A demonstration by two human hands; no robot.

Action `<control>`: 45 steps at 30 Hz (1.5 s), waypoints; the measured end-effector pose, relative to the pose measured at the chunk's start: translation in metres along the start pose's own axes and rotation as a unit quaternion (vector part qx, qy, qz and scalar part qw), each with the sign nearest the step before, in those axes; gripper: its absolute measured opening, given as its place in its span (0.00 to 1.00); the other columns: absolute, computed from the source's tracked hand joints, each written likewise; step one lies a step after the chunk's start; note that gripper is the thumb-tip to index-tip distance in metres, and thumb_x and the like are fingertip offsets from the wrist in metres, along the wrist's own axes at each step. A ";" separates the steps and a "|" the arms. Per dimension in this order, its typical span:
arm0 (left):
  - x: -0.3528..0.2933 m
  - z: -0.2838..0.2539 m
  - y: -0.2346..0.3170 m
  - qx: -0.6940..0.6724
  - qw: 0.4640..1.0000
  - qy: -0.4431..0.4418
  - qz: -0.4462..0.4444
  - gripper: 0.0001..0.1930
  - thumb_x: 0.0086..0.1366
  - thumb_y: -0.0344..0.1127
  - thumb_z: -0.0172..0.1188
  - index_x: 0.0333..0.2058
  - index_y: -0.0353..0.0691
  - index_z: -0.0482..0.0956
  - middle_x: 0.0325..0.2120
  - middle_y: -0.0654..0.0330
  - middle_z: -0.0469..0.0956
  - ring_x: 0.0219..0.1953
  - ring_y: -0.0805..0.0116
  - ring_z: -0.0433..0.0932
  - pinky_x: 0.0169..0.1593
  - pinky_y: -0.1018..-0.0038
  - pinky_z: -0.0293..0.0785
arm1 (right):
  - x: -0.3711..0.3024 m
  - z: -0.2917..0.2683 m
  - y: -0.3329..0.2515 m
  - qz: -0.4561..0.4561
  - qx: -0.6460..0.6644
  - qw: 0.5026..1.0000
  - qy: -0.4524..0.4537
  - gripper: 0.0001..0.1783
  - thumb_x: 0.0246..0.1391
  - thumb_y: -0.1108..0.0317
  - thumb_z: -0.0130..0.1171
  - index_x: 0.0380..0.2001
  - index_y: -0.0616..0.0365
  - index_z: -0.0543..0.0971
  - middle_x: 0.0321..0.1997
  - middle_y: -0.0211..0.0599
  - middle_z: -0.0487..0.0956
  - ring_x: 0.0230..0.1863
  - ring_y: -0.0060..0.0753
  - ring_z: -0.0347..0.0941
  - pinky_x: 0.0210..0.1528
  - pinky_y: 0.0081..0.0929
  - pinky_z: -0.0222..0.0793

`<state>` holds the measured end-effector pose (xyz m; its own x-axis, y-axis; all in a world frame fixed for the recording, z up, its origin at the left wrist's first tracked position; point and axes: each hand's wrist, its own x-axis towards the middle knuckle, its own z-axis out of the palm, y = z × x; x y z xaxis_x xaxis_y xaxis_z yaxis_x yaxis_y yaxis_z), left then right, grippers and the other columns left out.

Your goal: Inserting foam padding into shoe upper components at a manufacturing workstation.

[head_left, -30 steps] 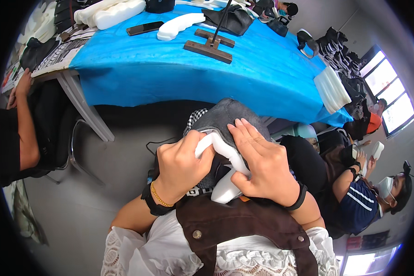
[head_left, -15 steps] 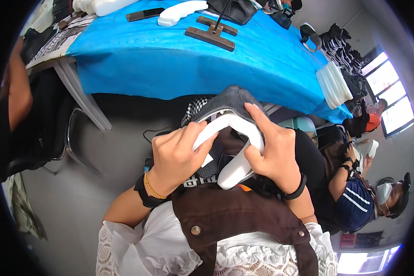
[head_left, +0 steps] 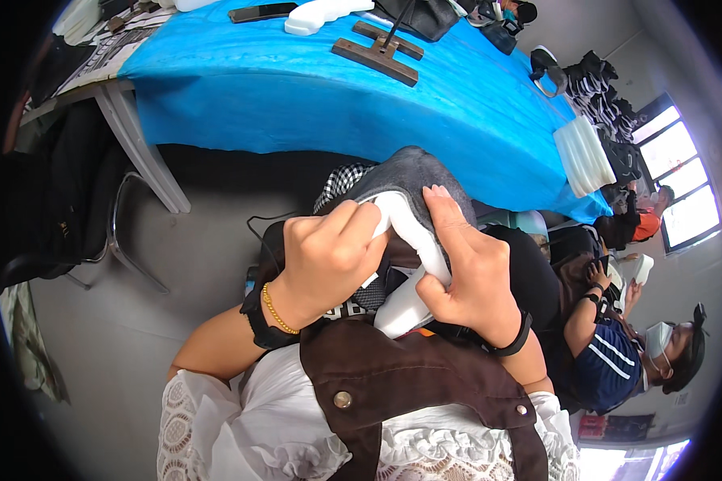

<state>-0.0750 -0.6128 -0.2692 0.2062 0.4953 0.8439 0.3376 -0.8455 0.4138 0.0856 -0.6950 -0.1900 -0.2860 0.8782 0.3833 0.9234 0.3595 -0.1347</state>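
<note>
Over my lap I hold a dark grey fabric cover [head_left: 417, 170], its open side toward me. A white curved foam piece [head_left: 409, 303] sits along the inside of its edge, one end hanging out below. My left hand [head_left: 329, 258] is closed, its fingertips pinching the foam near the cover's left edge. My right hand [head_left: 475, 272] grips the right side, fingers on the outside of the fabric and thumb against the foam. How far the foam reaches into the fabric is hidden.
A blue-covered table [head_left: 297, 116] stands ahead, bearing a brown stand [head_left: 377, 60], a phone [head_left: 262, 12], another white foam piece [head_left: 322, 14] and stacked white foam pieces [head_left: 586, 156] at right. At right a masked co-worker [head_left: 618, 357] sits holding white foam. A chair [head_left: 114, 228] is at left.
My left hand has moved up and right along the foam, toward the cover's top edge. The foam's upper bend now lies more under my fingers. My right hand keeps its grip.
</note>
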 end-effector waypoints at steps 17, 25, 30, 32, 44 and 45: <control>0.000 0.000 0.005 -0.098 0.993 -0.015 -0.064 0.11 0.49 0.22 0.63 0.34 0.33 0.76 0.25 0.53 0.78 0.24 0.59 0.79 0.27 0.72 0.75 | -0.004 0.010 -0.008 -0.031 -0.142 0.988 -0.049 0.40 0.35 0.65 0.56 0.55 0.76 0.66 0.51 0.70 0.72 0.53 0.59 0.72 0.53 0.40 0.71; -0.018 -0.001 -0.006 -0.178 0.972 -0.019 -0.149 0.10 0.51 0.23 0.69 0.30 0.29 0.75 0.26 0.56 0.80 0.25 0.79 0.79 0.26 0.82 0.76 | -0.001 0.012 -0.005 0.029 -0.055 0.998 0.016 0.39 0.35 0.66 0.55 0.56 0.74 0.66 0.51 0.68 0.72 0.55 0.57 0.71 0.51 0.38 0.72; -0.017 -0.002 -0.011 -0.213 0.959 -0.018 -0.187 0.13 0.51 0.24 0.70 0.23 0.30 0.70 0.25 0.56 0.80 0.25 0.82 0.78 0.24 0.84 0.73 | 0.002 0.012 -0.005 0.042 -0.045 0.998 0.016 0.40 0.34 0.67 0.53 0.57 0.74 0.65 0.50 0.70 0.72 0.55 0.57 0.71 0.52 0.39 0.72; -0.016 0.000 -0.017 -0.190 0.956 -0.032 -0.222 0.17 0.51 0.26 0.71 0.20 0.33 0.67 0.19 0.57 0.78 0.24 0.81 0.78 0.23 0.84 0.72 | 0.003 0.012 -0.004 0.048 -0.038 0.998 0.011 0.40 0.34 0.68 0.53 0.56 0.74 0.65 0.50 0.70 0.72 0.54 0.57 0.72 0.52 0.39 0.72; -0.012 0.004 -0.020 -0.195 0.943 0.015 -0.270 0.21 0.50 0.31 0.73 0.34 0.35 0.67 0.12 0.62 0.73 0.17 0.79 0.75 0.20 0.82 0.68 | 0.006 0.010 -0.001 0.015 -0.022 0.999 -0.019 0.39 0.34 0.70 0.51 0.56 0.74 0.66 0.50 0.70 0.72 0.54 0.57 0.72 0.55 0.40 0.70; -0.012 0.004 -0.020 -0.173 0.955 0.016 -0.242 0.20 0.49 0.32 0.73 0.34 0.36 0.69 0.11 0.63 0.71 0.15 0.78 0.74 0.19 0.81 0.66 | 0.006 0.009 0.000 0.016 -0.022 0.999 -0.019 0.39 0.34 0.70 0.51 0.56 0.74 0.66 0.50 0.70 0.72 0.54 0.57 0.72 0.55 0.40 0.70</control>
<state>-0.0800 -0.6011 -0.2887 0.0719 0.8431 0.5329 0.0617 -0.5370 0.8413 0.0818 -0.6871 -0.1963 -0.2646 0.9008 0.3445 0.9425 0.3172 -0.1055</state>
